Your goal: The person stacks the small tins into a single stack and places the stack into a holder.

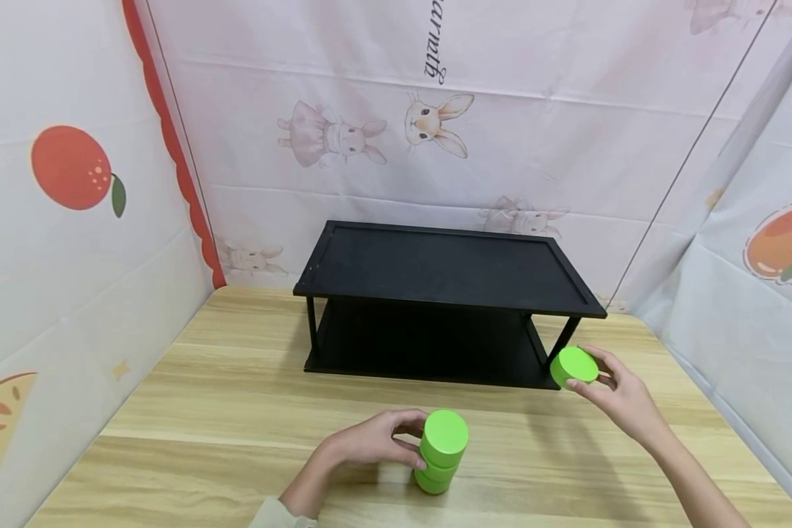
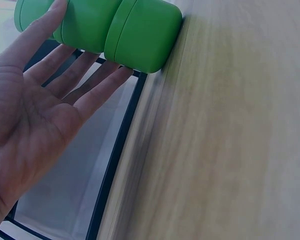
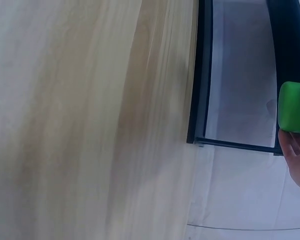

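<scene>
Two grasps, one low and one raised

Printed cloth (image 1: 534, 147) is the largest element; from where I stand, it backs and flanks a pale wood table (image 1: 237, 411). Toward the far side sits a black two-tier rack (image 1: 435, 268), its upper tray (image 1: 396, 257) carried on slim posts (image 1: 312, 323). Nearer the person, apart from the rack, a green stack (image 1: 441, 451) appears to stand upright on the wood; the left hand (image 1: 372, 440) grasps it from the side between thumb and fingers. Smallest is a green piece (image 1: 576, 365), held clear of the table near the rack's right front corner, pinched by the thumb and fingers of the right hand (image 1: 622, 397).

Likely faults, in my judgement: a sideways push from the left hand could topple the stack, tall for its base; whether its sections lock together I cannot tell. The piece could slip if the pinch loosened, or strike the upper tray's edge if the hand swung inward.

Views compared: the left wrist view bares the palm and the stack's long profile, which the head view foreshortens. The right wrist view sets the piece at about upper-tray level; the head view alone suggests a lower position.
</scene>
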{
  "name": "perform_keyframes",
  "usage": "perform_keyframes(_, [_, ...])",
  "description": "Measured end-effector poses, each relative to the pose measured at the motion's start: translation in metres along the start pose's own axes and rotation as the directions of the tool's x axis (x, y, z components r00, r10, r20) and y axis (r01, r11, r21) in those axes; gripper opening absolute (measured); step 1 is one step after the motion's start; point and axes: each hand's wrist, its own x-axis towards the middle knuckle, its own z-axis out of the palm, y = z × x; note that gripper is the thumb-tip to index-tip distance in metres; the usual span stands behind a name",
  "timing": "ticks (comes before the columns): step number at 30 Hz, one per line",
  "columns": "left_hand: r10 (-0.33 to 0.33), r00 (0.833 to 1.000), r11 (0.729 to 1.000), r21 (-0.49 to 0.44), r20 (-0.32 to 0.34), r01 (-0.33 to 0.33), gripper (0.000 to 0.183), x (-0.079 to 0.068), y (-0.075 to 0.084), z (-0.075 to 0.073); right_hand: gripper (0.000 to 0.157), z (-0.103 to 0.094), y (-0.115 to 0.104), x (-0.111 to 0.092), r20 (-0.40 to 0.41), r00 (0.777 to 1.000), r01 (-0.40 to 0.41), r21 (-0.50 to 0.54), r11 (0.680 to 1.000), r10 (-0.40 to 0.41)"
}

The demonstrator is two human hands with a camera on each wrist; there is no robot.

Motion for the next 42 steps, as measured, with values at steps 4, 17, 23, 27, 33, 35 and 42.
perform_keyframes(4, [-0.003,1.0,1.0,0.001,0.0,0.003,0.052,0.0,0.0,0.0,0.059,0.003,-0.003,0.0,0.001,1.0,0.017,-0.008,1.0,-0.017])
perform_keyframes(17, [0.005,1.0,1.0,0.001,0.008,-0.005,0.052,0.001,-0.001,-0.001,0.059,0.011,-0.013,0.001,0.032,0.998,0.052,0.009,0.999,-0.052])
perform_keyframes(23, [-0.004,1.0,1.0,-0.003,0.002,0.004,0.052,0.001,0.0,-0.001,0.059,0.016,-0.021,0.001,0.039,0.994,0.097,0.027,0.995,-0.098])
perform_keyframes(27, [-0.017,1.0,1.0,-0.013,-0.003,0.017,0.051,0.0,0.001,-0.001,0.06,0.019,-0.026,0.0,0.046,0.991,0.12,0.041,0.992,-0.122])
perform_keyframes(33, [-0.019,1.0,1.0,-0.013,-0.01,0.018,0.052,0.0,0.001,0.0,0.06,0.024,-0.033,-0.001,0.064,0.988,0.138,0.04,0.99,-0.14])
perform_keyframes(35, [-0.017,1.0,1.0,-0.01,-0.011,0.017,0.052,0.0,0.001,0.0,0.06,0.025,-0.035,-0.001,0.071,0.987,0.145,0.042,0.989,-0.147])
perform_keyframes(42, [-0.019,1.0,1.0,-0.011,-0.007,0.019,0.051,0.0,0.001,0.0,0.059,0.028,-0.042,-0.002,0.086,0.981,0.168,0.072,0.983,-0.174])
